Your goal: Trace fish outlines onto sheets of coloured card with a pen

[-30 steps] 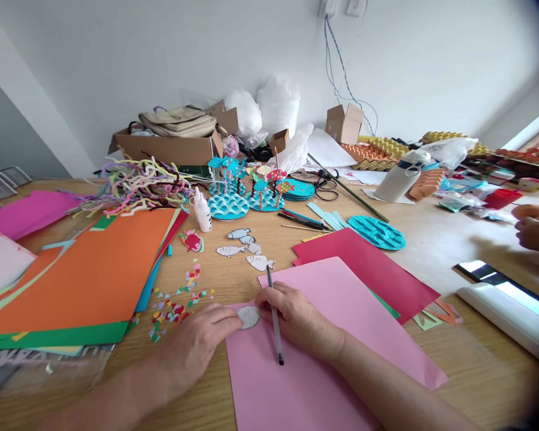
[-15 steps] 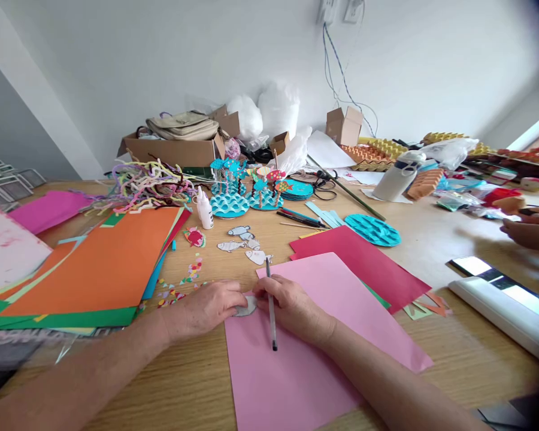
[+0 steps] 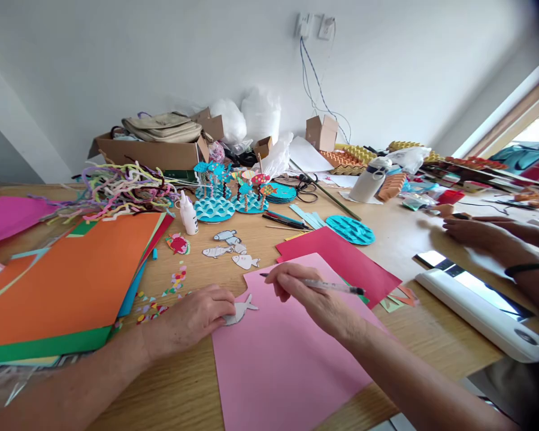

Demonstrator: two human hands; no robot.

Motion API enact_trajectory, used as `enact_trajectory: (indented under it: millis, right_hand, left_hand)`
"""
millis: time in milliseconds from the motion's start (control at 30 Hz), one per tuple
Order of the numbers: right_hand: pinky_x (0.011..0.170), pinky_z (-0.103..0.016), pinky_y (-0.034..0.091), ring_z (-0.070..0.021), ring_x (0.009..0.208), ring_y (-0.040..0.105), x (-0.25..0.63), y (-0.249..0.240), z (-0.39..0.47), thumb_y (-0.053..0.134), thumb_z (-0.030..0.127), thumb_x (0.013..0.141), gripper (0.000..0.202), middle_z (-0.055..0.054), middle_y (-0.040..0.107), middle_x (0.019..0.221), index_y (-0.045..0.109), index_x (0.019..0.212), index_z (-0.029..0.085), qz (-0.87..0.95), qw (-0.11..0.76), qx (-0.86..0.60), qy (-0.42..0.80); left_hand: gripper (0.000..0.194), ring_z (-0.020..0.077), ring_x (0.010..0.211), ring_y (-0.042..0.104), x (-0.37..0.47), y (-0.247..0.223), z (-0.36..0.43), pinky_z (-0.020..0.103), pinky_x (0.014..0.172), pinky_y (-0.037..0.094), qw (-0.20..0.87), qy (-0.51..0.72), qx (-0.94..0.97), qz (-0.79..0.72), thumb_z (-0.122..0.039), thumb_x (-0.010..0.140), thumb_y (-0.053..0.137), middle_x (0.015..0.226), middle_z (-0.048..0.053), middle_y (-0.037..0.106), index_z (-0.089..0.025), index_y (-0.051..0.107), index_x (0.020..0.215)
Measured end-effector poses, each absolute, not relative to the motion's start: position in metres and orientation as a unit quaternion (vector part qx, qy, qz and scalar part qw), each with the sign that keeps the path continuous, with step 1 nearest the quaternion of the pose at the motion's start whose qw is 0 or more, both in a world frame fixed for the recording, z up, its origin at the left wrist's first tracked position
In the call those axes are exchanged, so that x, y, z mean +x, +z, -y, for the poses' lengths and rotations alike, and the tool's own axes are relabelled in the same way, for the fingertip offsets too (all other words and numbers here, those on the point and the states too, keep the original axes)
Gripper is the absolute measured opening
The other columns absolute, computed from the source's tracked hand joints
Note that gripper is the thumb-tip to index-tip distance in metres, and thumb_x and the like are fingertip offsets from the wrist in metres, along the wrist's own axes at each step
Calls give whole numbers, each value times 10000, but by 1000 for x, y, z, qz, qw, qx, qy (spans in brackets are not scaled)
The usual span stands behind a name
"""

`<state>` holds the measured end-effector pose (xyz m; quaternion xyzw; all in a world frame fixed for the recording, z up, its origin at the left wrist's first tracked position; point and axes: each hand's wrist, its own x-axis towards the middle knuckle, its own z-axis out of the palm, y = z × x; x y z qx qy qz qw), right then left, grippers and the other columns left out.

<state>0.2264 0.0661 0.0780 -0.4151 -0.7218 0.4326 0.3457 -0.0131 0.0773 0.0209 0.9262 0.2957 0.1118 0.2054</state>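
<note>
My left hand lies at the left edge of a pink sheet of paper, its closed fingers gripping the head end of a grey-white paper fish cutout. The fish's forked tail points right, and its front is hidden under my fingers. In my right hand is a pen, held over the sheet with its tip toward the left and apart from the fish. Several other paper fish lie on the table just beyond the sheet.
Orange paper on a stack lies left; red paper lies behind the pink sheet. A glue bottle, pipe cleaners and blue wave-patterned stands are farther back. At right, another person's hands are near a white device.
My right hand has lifted off the fish, and the pen has swung from upright-looking to nearly level with its tip leftward. The fish's tail is now uncovered. The view has turned right.
</note>
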Motion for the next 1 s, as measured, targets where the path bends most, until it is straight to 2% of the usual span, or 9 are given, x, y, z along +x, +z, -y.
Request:
enact_trajectory:
  millis: [67, 167, 267, 400, 600, 700, 767, 867, 1000]
  right_hand:
    - [577, -229, 420, -121, 609, 507, 221, 70, -66, 405, 171, 842, 169, 13, 531, 637, 572, 818, 179, 712, 333, -406, 466]
    - [553, -228, 392, -120, 588, 496, 213, 59, -65, 422, 100, 749, 154, 17, 559, 622, 539, 818, 174, 708, 311, -402, 491]
    - [529, -229, 362, -120, 575, 479, 207, 54, -65, 441, 94, 696, 156, 3, 585, 642, 550, 781, 165, 732, 258, -379, 503]
    - [511, -224, 349, -117, 548, 463, 201, 50, -70, 448, 93, 648, 171, 22, 539, 584, 564, 754, 160, 739, 219, -343, 536]
    - [472, -195, 301, -93, 537, 399, 192, 33, -85, 447, 87, 615, 158, 33, 488, 607, 559, 702, 157, 728, 233, -323, 558]
    - [487, -195, 318, -94, 548, 407, 195, 30, -87, 459, 102, 673, 139, 32, 489, 620, 563, 745, 160, 735, 248, -306, 552]
    - [526, -205, 358, -101, 578, 445, 200, 33, -87, 457, 132, 756, 136, 17, 516, 661, 585, 795, 160, 760, 271, -294, 513]
    - [609, -231, 413, -122, 657, 519, 210, 35, -89, 443, 168, 849, 165, -18, 571, 731, 607, 837, 164, 824, 297, -293, 384]
    - [661, -257, 461, -158, 735, 575, 218, 26, -94, 530, 208, 833, 73, -53, 627, 808, 582, 872, 175, 867, 308, -296, 257]
  left_hand:
    - [185, 180, 966, 533, -13, 23, -79, 269, 828, 405, 214, 110, 927, -289, -51, 847, 528, 1026, 18, 609, -191, 605, 941]
    - [171, 176, 976, 531, -13, 27, -82, 262, 847, 390, 226, 106, 928, -277, -61, 834, 565, 1026, 17, 612, -193, 621, 928]
    - [169, 173, 946, 531, -13, 31, -85, 259, 834, 388, 236, 102, 928, -271, -71, 832, 574, 990, 19, 611, -200, 632, 927]
    - [262, 161, 907, 536, -14, 36, -89, 235, 798, 391, 251, 97, 927, -262, 10, 775, 574, 939, -2, 615, -210, 640, 902]
    - [287, 160, 917, 557, -13, 34, -92, 229, 817, 389, 263, 111, 925, -252, 45, 746, 553, 942, 5, 622, -194, 638, 882]
    - [278, 168, 928, 562, -13, 31, -92, 239, 824, 396, 268, 115, 922, -257, 33, 757, 536, 965, 21, 621, -188, 641, 890]
    - [268, 173, 934, 560, -14, 30, -92, 244, 819, 401, 270, 118, 919, -261, 21, 760, 536, 979, 25, 618, -189, 640, 890]
    - [242, 170, 908, 559, -15, 28, -90, 245, 794, 409, 271, 126, 914, -274, 5, 770, 531, 958, 23, 616, -186, 627, 884]
    - [190, 158, 858, 557, -17, 28, -87, 233, 753, 415, 269, 136, 910, -286, -28, 812, 501, 894, 12, 618, -182, 601, 861]
